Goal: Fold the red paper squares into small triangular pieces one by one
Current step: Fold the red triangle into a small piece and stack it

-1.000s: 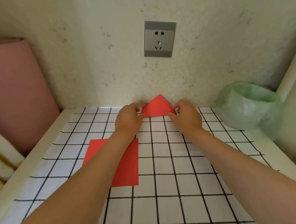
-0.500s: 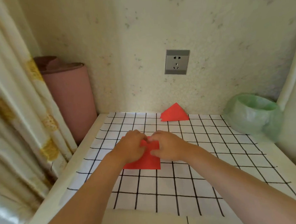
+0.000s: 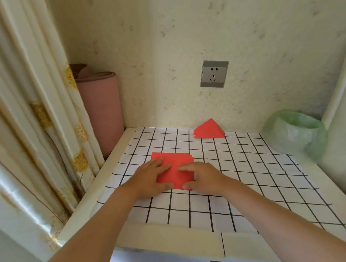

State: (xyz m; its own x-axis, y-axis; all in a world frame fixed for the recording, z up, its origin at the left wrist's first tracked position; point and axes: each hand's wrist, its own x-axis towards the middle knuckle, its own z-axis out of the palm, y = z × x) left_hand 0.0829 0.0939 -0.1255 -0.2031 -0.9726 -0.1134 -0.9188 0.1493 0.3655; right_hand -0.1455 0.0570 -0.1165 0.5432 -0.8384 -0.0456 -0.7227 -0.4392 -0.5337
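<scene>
A stack of red paper squares [image 3: 176,162] lies on the grid-patterned table cover [image 3: 238,167], left of centre. My left hand [image 3: 150,177] rests flat on the stack's left part with straight fingers. On the stack's right near corner rests my right hand [image 3: 203,176], fingers pointing left and thumb at the front edge. The top sheet [image 3: 175,178] sits slightly askew between the two hands. A pile of folded red triangles [image 3: 208,129] lies at the back against the wall.
A bin lined with a green plastic bag [image 3: 294,132] stands at the back right. A pink roll [image 3: 101,111] leans in the back left corner beside a cream curtain [image 3: 30,116]. A wall socket [image 3: 214,74] is above the triangles.
Both hands left the folded triangles at the back wall and came down onto the stack of red squares. My view has pulled back and turned left.
</scene>
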